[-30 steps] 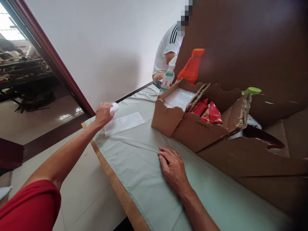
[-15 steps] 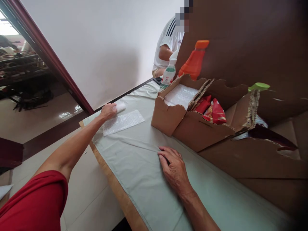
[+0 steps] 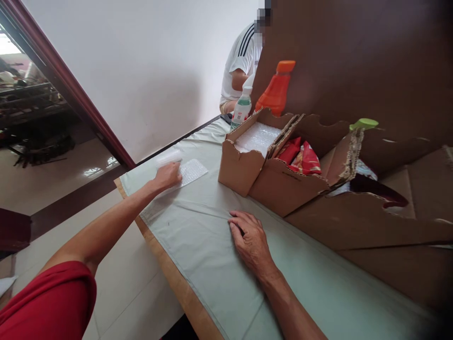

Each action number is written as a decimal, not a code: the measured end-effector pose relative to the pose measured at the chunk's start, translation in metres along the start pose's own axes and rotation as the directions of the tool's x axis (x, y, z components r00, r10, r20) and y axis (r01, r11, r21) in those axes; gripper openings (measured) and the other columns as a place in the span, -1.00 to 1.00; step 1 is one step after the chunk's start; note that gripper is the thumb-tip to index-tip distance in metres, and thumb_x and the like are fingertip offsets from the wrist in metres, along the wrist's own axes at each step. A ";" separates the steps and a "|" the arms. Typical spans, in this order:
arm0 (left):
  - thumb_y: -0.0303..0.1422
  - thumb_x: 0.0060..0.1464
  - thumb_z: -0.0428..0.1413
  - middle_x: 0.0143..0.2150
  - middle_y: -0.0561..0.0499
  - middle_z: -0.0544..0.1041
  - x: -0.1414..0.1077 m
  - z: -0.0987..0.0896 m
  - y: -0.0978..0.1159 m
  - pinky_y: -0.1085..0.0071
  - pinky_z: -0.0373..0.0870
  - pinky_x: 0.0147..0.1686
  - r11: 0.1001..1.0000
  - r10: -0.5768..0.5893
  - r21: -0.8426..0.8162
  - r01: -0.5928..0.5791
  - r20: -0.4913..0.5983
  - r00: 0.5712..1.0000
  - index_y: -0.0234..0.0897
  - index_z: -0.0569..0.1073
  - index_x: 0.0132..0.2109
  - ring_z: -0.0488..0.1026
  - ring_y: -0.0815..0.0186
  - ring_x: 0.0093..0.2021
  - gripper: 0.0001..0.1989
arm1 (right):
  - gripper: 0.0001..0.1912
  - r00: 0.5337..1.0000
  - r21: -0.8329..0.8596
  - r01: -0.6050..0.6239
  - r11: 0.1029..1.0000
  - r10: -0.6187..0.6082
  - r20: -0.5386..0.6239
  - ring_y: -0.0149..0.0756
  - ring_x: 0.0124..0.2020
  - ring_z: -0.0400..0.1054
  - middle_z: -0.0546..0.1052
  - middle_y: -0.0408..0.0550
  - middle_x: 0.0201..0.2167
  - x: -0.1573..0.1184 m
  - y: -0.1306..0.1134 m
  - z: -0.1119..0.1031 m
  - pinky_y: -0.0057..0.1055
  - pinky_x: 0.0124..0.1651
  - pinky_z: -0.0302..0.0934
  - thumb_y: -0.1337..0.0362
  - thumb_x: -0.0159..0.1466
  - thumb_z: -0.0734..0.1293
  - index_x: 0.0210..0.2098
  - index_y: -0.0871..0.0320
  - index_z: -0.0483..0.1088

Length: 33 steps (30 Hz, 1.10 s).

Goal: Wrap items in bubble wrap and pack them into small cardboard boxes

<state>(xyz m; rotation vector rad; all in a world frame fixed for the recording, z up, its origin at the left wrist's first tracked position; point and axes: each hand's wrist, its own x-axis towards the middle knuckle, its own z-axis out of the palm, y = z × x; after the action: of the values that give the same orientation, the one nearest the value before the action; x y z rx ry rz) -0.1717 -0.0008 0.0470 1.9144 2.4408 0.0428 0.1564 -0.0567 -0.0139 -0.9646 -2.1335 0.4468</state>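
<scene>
My left hand [image 3: 169, 175] reaches to the table's far left end, its fingers curled closed on a flat bubble wrap sheet [image 3: 194, 172]. The hand covers the sheet's left part. Just behind it lies another clear, whitish piece of plastic [image 3: 169, 157], apart from my fingers. My right hand [image 3: 249, 238] rests on the grey-green cloth [image 3: 208, 245], fingers loosely bent and apart, holding nothing. In front of it stands a cardboard box [image 3: 240, 169] with more bubble wrap [image 3: 259, 138] inside.
Adjoining cardboard compartments hold red packets [image 3: 306, 158] and a dark item [image 3: 378, 191]. A green lid [image 3: 364, 123] sits on a divider. Behind stand a clear bottle [image 3: 242, 108] and an orange bottle [image 3: 274, 89]. A person in a white shirt [image 3: 240, 52] sits beyond, by the wall.
My left hand has let go of the whitish plastic piece and moved right and nearer onto the bubble wrap sheet. My right hand stays on the cloth. The view has shifted slightly.
</scene>
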 end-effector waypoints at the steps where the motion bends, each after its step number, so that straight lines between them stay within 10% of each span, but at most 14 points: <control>1: -0.20 0.32 0.18 0.14 -0.14 0.51 0.002 -0.003 0.001 0.04 0.53 0.03 1.000 -0.011 0.011 0.011 0.024 1.000 -0.29 0.45 0.16 0.52 0.12 0.05 -0.62 | -0.77 1.000 -0.002 0.003 1.000 -0.003 -0.002 -0.05 -0.01 0.49 0.66 0.04 -0.09 0.000 0.000 0.000 -0.10 0.02 0.31 0.32 0.36 0.24 -0.26 0.11 0.56; 12: -0.31 0.26 0.14 0.19 -0.26 0.51 0.000 -0.048 -0.021 0.07 0.43 0.10 0.988 -0.113 0.089 0.126 -0.143 0.983 -0.26 0.44 0.24 0.49 -0.07 0.16 -0.57 | -0.77 1.000 0.006 -0.011 1.000 0.011 -0.003 -0.05 -0.01 0.48 0.65 0.04 -0.08 0.001 -0.001 0.000 -0.11 0.00 0.29 0.33 0.35 0.25 -0.27 0.11 0.56; 17: -0.28 0.27 0.10 0.51 -0.32 0.09 -0.011 -0.019 -0.017 -0.06 0.21 0.29 0.993 -0.005 0.112 0.034 -0.248 0.969 -0.27 0.30 0.37 0.20 -0.17 0.41 -0.44 | -0.77 1.000 0.016 -0.025 1.000 0.025 0.003 -0.06 0.00 0.48 0.65 0.03 -0.07 0.000 -0.002 0.000 -0.11 0.03 0.29 0.33 0.36 0.24 -0.26 0.11 0.57; 23: -0.22 0.33 0.04 0.51 -0.36 0.10 -0.036 0.004 -0.013 -0.13 -0.02 0.40 0.994 0.076 0.095 -0.052 -0.274 0.959 -0.30 0.36 0.32 0.03 -0.14 0.50 -0.51 | -0.76 0.998 0.042 -0.043 0.998 0.042 0.036 -0.03 0.04 0.45 0.64 0.07 -0.05 0.001 -0.001 -0.001 -0.04 0.07 0.28 0.33 0.37 0.24 -0.24 0.11 0.57; 29: -0.17 0.36 -0.09 0.48 -0.20 0.22 -0.097 0.034 0.035 -0.05 0.08 0.40 0.812 0.571 0.004 -0.584 -0.214 0.793 -0.17 0.38 0.34 0.09 -0.04 0.49 -0.50 | -0.77 0.992 -0.057 -0.084 0.995 0.089 0.088 -0.15 0.07 0.44 0.63 0.03 -0.01 -0.001 -0.017 0.000 -0.14 0.17 0.26 0.45 0.33 0.27 -0.21 0.14 0.58; 33: -0.09 0.30 -0.16 0.42 -0.20 0.34 -0.107 0.081 0.017 -0.10 0.19 0.35 0.762 0.640 0.012 -0.647 -0.169 0.750 -0.23 0.36 0.37 0.23 -0.08 0.44 -0.38 | -0.91 0.981 -0.215 -0.056 0.975 0.094 0.171 -0.26 0.11 0.42 0.63 -0.13 0.01 -0.002 -0.030 0.000 -0.30 0.19 0.25 0.38 0.26 0.42 -0.24 0.11 0.55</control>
<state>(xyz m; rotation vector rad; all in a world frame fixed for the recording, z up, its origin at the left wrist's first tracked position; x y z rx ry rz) -0.1260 -0.1013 -0.0314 2.7206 1.6869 0.2855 0.1425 -0.0778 0.0019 -1.1644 -2.3490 0.3625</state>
